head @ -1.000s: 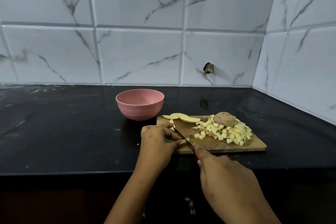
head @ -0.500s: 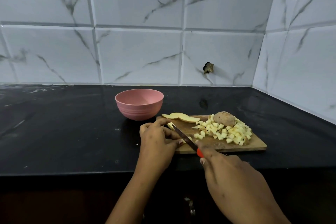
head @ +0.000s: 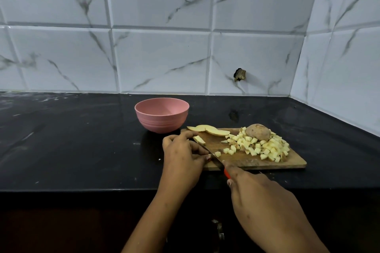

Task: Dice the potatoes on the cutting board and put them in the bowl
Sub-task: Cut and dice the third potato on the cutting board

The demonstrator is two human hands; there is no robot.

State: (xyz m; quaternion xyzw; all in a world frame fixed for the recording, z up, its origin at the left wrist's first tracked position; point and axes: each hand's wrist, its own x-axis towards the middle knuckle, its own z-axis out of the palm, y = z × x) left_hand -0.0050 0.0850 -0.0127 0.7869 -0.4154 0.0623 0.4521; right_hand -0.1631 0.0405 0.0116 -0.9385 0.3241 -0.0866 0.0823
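Note:
A wooden cutting board (head: 244,161) lies on the black counter. On its right half sits a heap of potato dice (head: 265,148) with a whole unpeeled potato (head: 258,132) behind it. Flat potato slices (head: 209,130) lie at the board's far left corner. My left hand (head: 183,154) holds a potato strip (head: 199,139) down on the board's left end with curled fingers. My right hand (head: 265,201) grips a red-handled knife (head: 218,159), its blade down on the board beside my left fingertips. A cut piece (head: 217,153) lies by the blade. The pink bowl (head: 162,114) stands behind the board's left end.
The black counter (head: 72,139) runs to a front edge just below the board. White marble-pattern tile walls close the back and the right side, with a small dark hole (head: 239,74) in the back wall.
The knife blade came down from a raised position onto the potato strip by my left fingers, and a newly cut piece lies beside it. My left hand stayed on the strip.

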